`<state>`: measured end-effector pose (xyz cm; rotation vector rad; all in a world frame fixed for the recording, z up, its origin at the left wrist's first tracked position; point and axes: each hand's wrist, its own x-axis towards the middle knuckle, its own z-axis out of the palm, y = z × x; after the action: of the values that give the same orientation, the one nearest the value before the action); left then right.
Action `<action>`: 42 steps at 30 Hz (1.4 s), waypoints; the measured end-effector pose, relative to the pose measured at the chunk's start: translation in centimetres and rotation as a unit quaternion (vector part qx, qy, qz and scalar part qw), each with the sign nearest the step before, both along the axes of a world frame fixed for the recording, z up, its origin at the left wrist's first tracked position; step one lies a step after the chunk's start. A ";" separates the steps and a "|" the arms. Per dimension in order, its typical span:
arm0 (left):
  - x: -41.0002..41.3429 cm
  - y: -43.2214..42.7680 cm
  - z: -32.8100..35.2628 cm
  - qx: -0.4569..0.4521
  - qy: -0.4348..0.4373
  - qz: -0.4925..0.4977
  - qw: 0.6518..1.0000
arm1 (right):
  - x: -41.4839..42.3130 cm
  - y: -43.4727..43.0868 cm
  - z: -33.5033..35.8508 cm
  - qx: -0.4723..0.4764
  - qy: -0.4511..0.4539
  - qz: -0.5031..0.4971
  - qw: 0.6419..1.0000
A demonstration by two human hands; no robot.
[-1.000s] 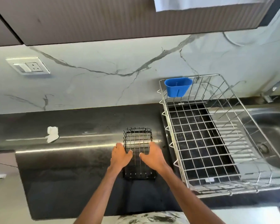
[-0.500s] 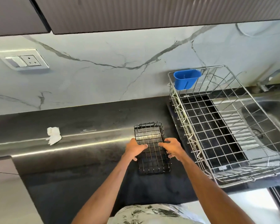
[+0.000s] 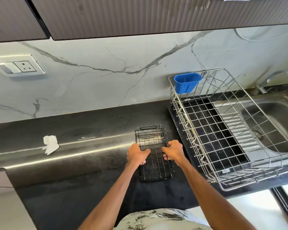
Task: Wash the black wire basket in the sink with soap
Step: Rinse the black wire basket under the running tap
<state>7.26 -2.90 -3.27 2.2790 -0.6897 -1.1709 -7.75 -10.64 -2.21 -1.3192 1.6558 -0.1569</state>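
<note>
The black wire basket [image 3: 152,138] is a small rectangular cage on the dark countertop [image 3: 90,163], left of the sink. My left hand [image 3: 136,154] grips its left side and my right hand [image 3: 174,151] grips its right side, fingers hooked through the wires. Its near end sits on a small black tray. The steel sink [image 3: 276,123] lies at the right, partly under a large dish rack. No soap is visible.
A large silver wire dish rack [image 3: 223,130] spans the drainboard and sink edge, with a blue plastic cup [image 3: 187,83] hung on its back corner. The tap [image 3: 273,78] stands behind it. A crumpled white tissue [image 3: 50,144] lies on the counter at left. Cabinets hang overhead.
Both hands went from resting flat against the basket's sides to gripping its wires. The camera view shifted, so the basket now appears nearer the dish rack.
</note>
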 end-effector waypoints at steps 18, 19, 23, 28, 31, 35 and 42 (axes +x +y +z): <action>-1.5 6.2 7.6 -0.121 -0.148 -0.039 0.981 | -2.5 7.7 9.1 -0.209 0.076 0.037 0.974; -1.8 6.5 8.3 -0.130 -0.152 -0.040 0.979 | -2.9 8.0 9.5 -0.215 0.072 0.035 0.973; -3.0 7.6 11.3 -0.171 -0.169 -0.042 0.970 | -4.2 9.0 11.8 -0.257 0.046 0.032 0.965; -4.8 9.3 14.3 -0.247 -0.217 -0.030 0.944 | -6.3 10.0 14.1 -0.314 -0.009 0.022 0.949; -6.9 10.0 16.6 -0.272 -0.254 -0.021 0.928 | -8.4 10.5 15.9 -0.331 -0.039 0.026 0.943; -11.5 11.2 19.8 -0.326 -0.301 -0.012 0.896 | -13.1 11.3 18.3 -0.381 -0.073 0.035 0.921; -22.0 12.1 24.8 -0.399 -0.321 -0.030 0.858 | -24.7 12.6 22.1 -0.423 -0.124 -0.022 0.897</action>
<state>-14.76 9.15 21.57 1.8549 -1.2132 -0.0151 -32.45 1.99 19.87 -1.7878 1.4276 -1.1298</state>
